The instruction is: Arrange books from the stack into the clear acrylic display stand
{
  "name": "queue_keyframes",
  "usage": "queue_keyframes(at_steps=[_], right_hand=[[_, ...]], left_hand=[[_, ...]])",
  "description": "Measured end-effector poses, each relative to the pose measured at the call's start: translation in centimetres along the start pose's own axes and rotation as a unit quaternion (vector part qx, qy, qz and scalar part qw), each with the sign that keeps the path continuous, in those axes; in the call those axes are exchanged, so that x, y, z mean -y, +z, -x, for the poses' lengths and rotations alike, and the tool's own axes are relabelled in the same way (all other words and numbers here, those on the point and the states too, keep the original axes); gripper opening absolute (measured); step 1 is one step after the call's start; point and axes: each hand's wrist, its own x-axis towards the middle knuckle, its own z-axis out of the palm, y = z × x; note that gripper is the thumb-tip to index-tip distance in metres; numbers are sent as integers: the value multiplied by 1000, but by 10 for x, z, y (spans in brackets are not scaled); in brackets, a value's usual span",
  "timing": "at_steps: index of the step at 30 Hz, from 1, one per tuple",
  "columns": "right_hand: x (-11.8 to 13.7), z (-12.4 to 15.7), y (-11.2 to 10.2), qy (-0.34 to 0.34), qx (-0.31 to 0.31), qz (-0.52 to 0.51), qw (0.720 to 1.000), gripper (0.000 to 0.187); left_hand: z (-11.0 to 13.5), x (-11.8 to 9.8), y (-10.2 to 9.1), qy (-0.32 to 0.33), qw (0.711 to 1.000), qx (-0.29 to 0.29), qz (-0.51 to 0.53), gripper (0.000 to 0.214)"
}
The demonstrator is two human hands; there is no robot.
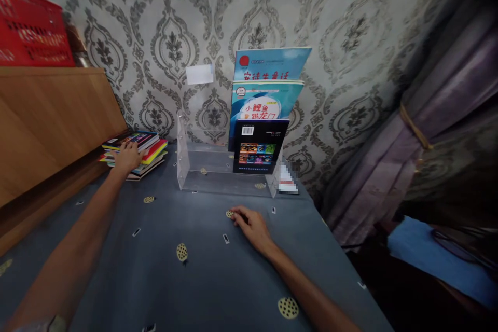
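Note:
At the left, my left hand lies over a stack of books, its fingers spread on the dark book on top. My right hand is low over the tablecloth in front of a clear acrylic rack. Its fingers are loosely curled, with nothing visible in them. Books stand in tiers at the rack's right side: a blue book at the back, a teal picture book in the middle and a black book in front. The rack's left part holds no books.
A wooden cabinet with a red basket on it borders the left. The dark patterned tablecloth covers the table. A tied curtain hangs at right, near a blue cloth. A white label is on the wall.

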Motion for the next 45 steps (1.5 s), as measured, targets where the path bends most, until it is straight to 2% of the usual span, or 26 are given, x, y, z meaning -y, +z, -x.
queue_keyframes(at_steps=[8,14,24,29,38,42,45], right_hand=[[0,1,0,0,2,-1,1000,28],[-1,0,1,-11,1,2,1000,28],[-5,-2,2,-13,1,0,1000,29],[-3,-2,1,-19,4,1,1000,30],[-3,-2,0,-26,-3,10,1000,30],[-3,-2,0,-25,0,9,1000,29],[-4,-3,0,-19,0,1,1000,29]], left_hand=[[13,11,-10,16,998,20,-53,43],[24,10,-22,42,994,9,-102,36],[63,14,-28,114,983,-8,-146,42],[92,19,-27,141,976,3,-166,43],[161,22,-22,172,959,23,-223,49],[196,15,-18,185,962,36,-197,49],[224,5,-14,205,962,67,-168,45]])
